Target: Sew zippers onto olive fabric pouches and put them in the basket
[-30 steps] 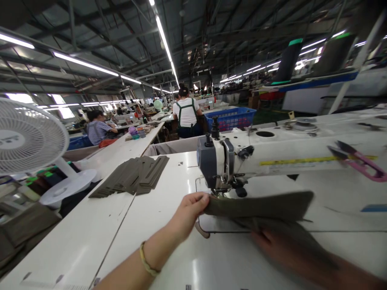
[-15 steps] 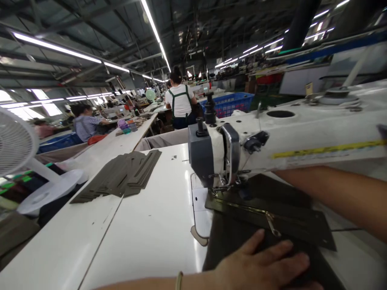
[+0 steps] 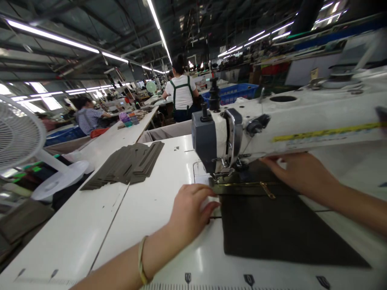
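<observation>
Fabric (image 3: 281, 229), dark and flat, lies on the white table (image 3: 145, 217) just in front of the sewing machine (image 3: 272, 129). A gold zipper (image 3: 250, 185) runs along its far edge, and that edge sits right under the machine's needle part. The left hand (image 3: 190, 209) rests on the table with its fingers curled down, touching the near left corner of the cloth. It presses there and does not grip anything. The right hand (image 3: 299, 171) lies flat and loose on the far side of the cloth, under the machine's long arm. It looks like the piece is lined up and ready, but I cannot tell if any stitches are made. A stack of dark strips (image 3: 127, 165) waits on the table to the left, near a white fan (image 3: 21, 141).
</observation>
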{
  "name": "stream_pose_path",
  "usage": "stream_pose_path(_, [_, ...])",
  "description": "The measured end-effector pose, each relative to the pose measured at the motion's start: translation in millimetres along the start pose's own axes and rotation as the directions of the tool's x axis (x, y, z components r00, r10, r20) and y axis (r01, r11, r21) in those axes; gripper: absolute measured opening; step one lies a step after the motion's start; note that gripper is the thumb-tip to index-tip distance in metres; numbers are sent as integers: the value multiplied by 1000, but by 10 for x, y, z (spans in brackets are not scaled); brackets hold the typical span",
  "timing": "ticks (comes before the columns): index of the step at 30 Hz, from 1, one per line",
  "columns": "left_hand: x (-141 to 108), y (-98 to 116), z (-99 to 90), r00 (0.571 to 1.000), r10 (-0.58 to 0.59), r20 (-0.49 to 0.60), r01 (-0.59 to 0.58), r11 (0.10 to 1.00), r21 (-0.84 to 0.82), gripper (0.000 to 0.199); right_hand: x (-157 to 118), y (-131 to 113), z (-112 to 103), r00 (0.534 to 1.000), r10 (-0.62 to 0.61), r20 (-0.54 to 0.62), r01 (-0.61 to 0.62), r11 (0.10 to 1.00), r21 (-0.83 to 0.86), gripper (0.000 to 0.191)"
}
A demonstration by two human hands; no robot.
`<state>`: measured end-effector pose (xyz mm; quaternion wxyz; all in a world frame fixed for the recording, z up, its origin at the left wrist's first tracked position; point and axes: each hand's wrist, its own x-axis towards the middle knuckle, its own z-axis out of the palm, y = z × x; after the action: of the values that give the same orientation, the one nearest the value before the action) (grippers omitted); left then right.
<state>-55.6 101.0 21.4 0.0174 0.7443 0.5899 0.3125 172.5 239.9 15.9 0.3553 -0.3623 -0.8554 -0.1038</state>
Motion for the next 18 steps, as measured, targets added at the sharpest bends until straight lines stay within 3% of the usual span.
stream_pose_path(2, [21, -175, 9, 999, 21, 40, -24, 996, 81, 26, -113, -192, -37, 988, -154, 23, 152, 985, 81, 21])
stream_pose_path(5, [69, -276, 155, 995, 92, 45, -96, 991, 93, 14, -221, -551, 56, 948, -317, 14, 312, 941, 134, 20])
stream_pose_path(8, [86, -279, 287, 989, 146, -18, -143, 984, 109, 12, -189, -750, 246, 947, -317, 52, 314, 947, 70, 20])
stream_pose_path(11, [83, -282, 327, 982, 183, -50, -176, 977, 123, 15, -111, -754, 347, 941, -331, 71, 322, 940, 108, 18])
stream_pose_path(18, [115, -269, 278, 972, 236, 10, -234, 957, 169, 16, -25, -701, 293, 933, -342, 110, 317, 929, 192, 18])
